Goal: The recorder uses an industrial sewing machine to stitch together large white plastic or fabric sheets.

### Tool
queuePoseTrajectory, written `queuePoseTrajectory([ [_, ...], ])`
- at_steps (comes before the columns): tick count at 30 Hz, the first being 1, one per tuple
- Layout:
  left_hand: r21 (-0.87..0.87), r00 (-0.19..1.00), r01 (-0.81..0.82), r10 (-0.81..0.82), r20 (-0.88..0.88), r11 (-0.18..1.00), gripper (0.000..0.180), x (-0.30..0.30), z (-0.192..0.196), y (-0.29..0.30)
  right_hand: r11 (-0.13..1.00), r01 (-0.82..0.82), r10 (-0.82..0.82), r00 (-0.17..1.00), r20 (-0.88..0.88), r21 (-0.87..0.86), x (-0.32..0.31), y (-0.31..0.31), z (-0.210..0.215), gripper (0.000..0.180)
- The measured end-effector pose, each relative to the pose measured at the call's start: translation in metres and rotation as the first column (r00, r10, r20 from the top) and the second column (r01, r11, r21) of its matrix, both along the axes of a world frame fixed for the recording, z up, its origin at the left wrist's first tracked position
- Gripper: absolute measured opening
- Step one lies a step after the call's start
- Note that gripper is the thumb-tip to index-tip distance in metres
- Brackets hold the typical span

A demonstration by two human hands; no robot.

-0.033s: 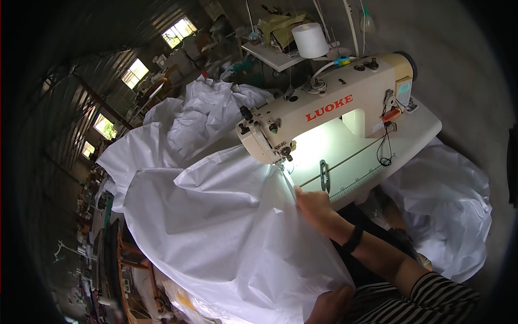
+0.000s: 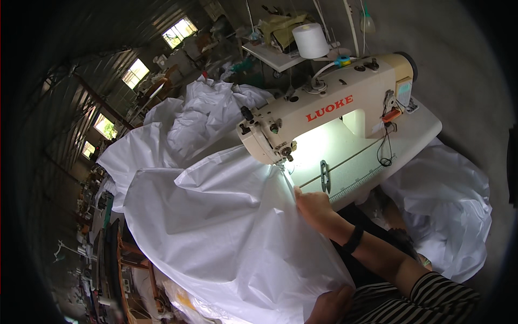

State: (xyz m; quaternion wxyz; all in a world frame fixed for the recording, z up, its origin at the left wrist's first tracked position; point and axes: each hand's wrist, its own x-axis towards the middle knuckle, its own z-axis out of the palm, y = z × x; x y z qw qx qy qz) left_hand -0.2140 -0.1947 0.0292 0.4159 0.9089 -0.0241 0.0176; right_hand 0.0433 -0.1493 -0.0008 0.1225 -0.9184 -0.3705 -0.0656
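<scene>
A big sheet of white woven fabric spreads from the needle of a cream industrial sewing machine down to the lower left. My right hand, with a black band on its wrist, grips the fabric's edge just in front of the lit needle area. At the bottom edge of the view, my left hand holds the same fabric near my striped sleeve; only part of this hand shows.
The white machine table carries a ruler strip and a pair of scissors. A white thread cone stands behind the machine. More white fabric is heaped at the back and at the right. Workshop clutter and windows fill the left.
</scene>
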Motion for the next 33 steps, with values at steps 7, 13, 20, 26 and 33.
queuePoseTrajectory([
  [7,0.072,0.999,-0.052,0.052,0.002,0.996,0.015,-0.006,0.008,0.009,0.98,-0.012,0.046,0.985,0.165,-0.2,-0.019,-0.016,-0.007,0.05],
  [13,0.164,0.988,-0.137,0.146,-0.041,0.977,0.013,-0.005,0.016,0.025,0.981,-0.003,0.032,0.989,0.144,-0.196,-0.033,-0.017,-0.009,0.052],
  [20,0.273,0.954,-0.298,0.291,0.065,0.915,0.009,0.036,0.015,0.063,0.991,-0.062,0.066,0.997,0.032,-0.12,-0.009,0.002,-0.002,0.058],
  [26,0.255,0.929,-0.362,0.326,0.176,0.896,0.018,0.08,-0.016,0.071,0.997,-0.031,0.033,0.999,0.028,-0.077,0.026,0.023,-0.002,0.04],
  [33,-0.125,0.751,-0.659,0.656,-0.074,0.742,0.037,0.057,-0.024,0.054,0.855,-0.131,0.332,0.881,-0.337,0.501,-0.027,-0.095,0.003,0.028],
])
